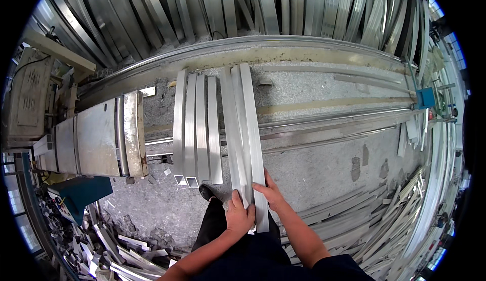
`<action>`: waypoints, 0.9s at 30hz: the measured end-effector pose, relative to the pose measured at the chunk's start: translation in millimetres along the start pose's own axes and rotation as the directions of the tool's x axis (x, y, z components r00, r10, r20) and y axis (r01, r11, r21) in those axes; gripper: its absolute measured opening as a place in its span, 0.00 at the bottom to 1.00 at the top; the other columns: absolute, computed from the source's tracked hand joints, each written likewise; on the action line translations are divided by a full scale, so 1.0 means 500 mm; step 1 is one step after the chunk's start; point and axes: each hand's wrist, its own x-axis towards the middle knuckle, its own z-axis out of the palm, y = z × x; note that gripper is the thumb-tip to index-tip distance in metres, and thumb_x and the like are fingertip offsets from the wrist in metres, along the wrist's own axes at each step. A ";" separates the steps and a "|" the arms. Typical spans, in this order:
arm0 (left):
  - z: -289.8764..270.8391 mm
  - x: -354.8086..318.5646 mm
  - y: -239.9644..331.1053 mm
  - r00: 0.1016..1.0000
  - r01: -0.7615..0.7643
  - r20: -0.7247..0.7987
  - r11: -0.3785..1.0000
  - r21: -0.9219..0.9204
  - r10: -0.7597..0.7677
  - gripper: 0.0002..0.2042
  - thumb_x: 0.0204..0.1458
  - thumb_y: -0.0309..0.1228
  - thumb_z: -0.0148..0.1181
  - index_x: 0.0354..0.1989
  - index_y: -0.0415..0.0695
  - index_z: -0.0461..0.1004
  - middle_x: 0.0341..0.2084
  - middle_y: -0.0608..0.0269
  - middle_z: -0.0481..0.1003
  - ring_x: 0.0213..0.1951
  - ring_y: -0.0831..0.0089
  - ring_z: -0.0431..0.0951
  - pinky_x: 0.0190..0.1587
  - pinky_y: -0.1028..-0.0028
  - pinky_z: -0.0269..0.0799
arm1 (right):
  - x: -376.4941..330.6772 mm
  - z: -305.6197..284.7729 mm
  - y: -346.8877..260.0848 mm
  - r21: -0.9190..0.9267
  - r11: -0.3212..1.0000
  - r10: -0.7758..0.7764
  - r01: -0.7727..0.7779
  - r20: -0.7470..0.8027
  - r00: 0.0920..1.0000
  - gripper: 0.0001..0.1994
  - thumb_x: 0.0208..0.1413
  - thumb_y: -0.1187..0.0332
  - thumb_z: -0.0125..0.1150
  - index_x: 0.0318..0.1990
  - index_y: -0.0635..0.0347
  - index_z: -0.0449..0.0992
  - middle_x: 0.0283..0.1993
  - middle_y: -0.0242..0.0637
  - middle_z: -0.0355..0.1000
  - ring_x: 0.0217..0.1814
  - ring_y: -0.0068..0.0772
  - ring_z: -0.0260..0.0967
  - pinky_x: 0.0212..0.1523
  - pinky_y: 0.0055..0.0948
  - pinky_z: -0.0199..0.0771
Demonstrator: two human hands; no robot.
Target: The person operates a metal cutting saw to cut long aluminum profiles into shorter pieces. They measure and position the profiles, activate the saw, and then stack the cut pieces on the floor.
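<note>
My left hand (239, 213) is closed around the near end of the silvery aluminium profiles (234, 144), just in front of my body. Against the right side of this bundle lies a wider aluminium bar (254, 144), gripped along its edge by my right hand (269, 192). These lengths reach away from me across the metal rails. To their left, several similar aluminium tubes (202, 129) lie side by side over the rails, and two show open rectangular near ends. Part of the held ends is hidden by my fingers.
Machinery with pale metal covers (98, 139) stands at the left, above a teal box (83, 197). Offcuts (121, 253) are heaped at the lower left, long scrap strips (349, 215) at the lower right. Many tall profiles (217, 7) lean at the back. A long rail (329, 124) crosses the floor.
</note>
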 end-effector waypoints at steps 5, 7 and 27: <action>-0.007 0.004 -0.012 0.995 -0.097 -0.036 0.995 -0.014 0.096 0.38 0.50 0.31 0.59 0.65 0.27 0.45 0.46 0.28 0.63 0.44 0.36 0.69 0.45 0.51 0.71 | -0.003 0.013 -0.030 0.016 0.998 0.061 -0.061 0.028 0.998 0.43 0.53 0.63 0.64 0.72 0.60 0.45 0.70 0.44 0.55 0.71 0.37 0.51 0.68 0.34 0.51; -0.014 0.000 -0.010 0.997 -0.073 -0.023 0.997 -0.005 0.073 0.37 0.51 0.32 0.59 0.64 0.28 0.47 0.47 0.28 0.63 0.45 0.36 0.69 0.45 0.52 0.71 | 0.004 0.015 -0.002 -0.051 0.998 0.025 -0.025 -0.004 1.000 0.43 0.54 0.63 0.63 0.72 0.61 0.44 0.70 0.45 0.54 0.71 0.38 0.50 0.68 0.34 0.50; 0.070 0.033 -0.110 0.995 -0.018 0.071 0.840 -0.543 0.068 0.37 0.55 0.35 0.63 0.66 0.34 0.50 0.54 0.46 0.68 0.57 0.67 0.68 0.58 0.67 0.66 | -0.012 0.013 0.015 0.059 0.991 0.122 -0.117 -0.086 0.989 0.42 0.61 0.53 0.56 0.74 0.56 0.39 0.73 0.43 0.48 0.73 0.38 0.47 0.70 0.33 0.48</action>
